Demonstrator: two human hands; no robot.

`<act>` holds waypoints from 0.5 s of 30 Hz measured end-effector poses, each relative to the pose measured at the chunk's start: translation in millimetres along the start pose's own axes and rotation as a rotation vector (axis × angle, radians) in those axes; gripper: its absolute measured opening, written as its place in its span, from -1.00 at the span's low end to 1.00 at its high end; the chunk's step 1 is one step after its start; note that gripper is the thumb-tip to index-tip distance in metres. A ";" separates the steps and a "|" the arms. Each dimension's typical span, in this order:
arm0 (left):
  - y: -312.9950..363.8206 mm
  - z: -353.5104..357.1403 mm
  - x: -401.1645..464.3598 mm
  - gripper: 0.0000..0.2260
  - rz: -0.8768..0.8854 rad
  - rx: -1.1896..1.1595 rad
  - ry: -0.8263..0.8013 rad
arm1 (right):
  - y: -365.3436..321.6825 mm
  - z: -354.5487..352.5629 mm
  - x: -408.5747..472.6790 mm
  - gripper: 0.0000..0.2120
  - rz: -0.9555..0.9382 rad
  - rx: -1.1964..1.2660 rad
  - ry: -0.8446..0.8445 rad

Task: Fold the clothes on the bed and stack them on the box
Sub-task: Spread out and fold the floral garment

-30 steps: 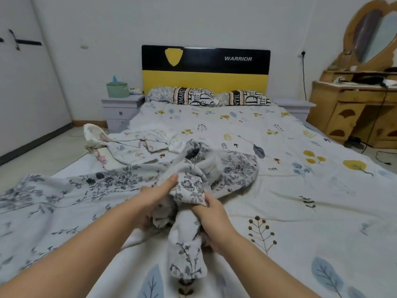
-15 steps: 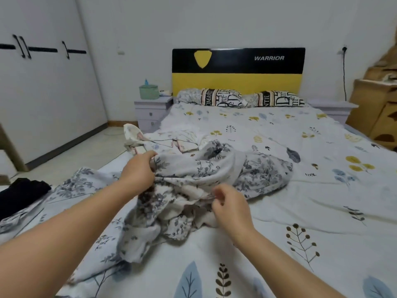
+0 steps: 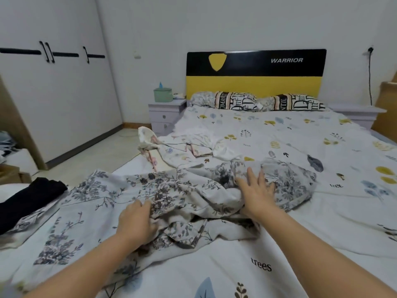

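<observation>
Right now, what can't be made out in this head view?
- Box: not identifiable; the left edge cuts off the clutter there.
- Left hand: fingertips buried in the grey floral garment, grip unclear.
- Black garment: cropped at the left edge.
- Floral garment's shape: hidden by its own crumples.

This was a home bedroom. A wide bed point(image 3: 279, 147) under a leaf-printed sheet filled the room, with two lettered pillows point(image 3: 266, 102) along its far edge against a black and yellow headboard point(image 3: 255, 74) marked WARRIOR. White nightstands point(image 3: 165, 117) stood at both far corners of the bed, the left one carrying a green container point(image 3: 163, 95). A white wardrobe point(image 3: 53, 87) with black handles lined the left wall.
</observation>
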State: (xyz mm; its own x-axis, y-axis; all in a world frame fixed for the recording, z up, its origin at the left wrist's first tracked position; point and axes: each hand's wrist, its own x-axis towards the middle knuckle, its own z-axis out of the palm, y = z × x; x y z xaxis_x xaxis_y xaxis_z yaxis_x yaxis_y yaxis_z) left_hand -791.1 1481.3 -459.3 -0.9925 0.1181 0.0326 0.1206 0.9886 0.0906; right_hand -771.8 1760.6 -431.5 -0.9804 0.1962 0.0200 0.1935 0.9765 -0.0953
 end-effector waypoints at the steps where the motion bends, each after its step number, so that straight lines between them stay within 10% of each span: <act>1: -6.8 -3.0 4.3 -0.85 0.021 -0.015 0.021 | -0.6 1.0 1.2 -0.37 -0.009 -0.018 0.024; 5: -40.4 -54.2 23.4 -0.83 0.026 0.003 0.243 | -5.4 -17.2 -2.0 -0.91 -0.029 0.034 0.183; 11: -98.3 -134.3 31.1 -0.63 0.142 0.328 0.777 | -43.3 -34.9 -23.2 -0.88 -0.144 0.212 0.468; 15: -113.7 -106.8 16.7 -0.75 0.051 0.535 0.225 | -50.4 4.9 -41.7 -0.93 -0.360 0.114 0.084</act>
State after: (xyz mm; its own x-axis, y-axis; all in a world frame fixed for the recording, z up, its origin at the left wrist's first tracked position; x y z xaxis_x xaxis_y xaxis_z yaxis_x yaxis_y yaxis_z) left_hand -819.1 1360.9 -362.8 -0.9496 0.2021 0.2396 0.0827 0.8988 -0.4304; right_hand -740.9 1702.7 -432.4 -0.9773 -0.1458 0.1534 -0.1723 0.9690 -0.1769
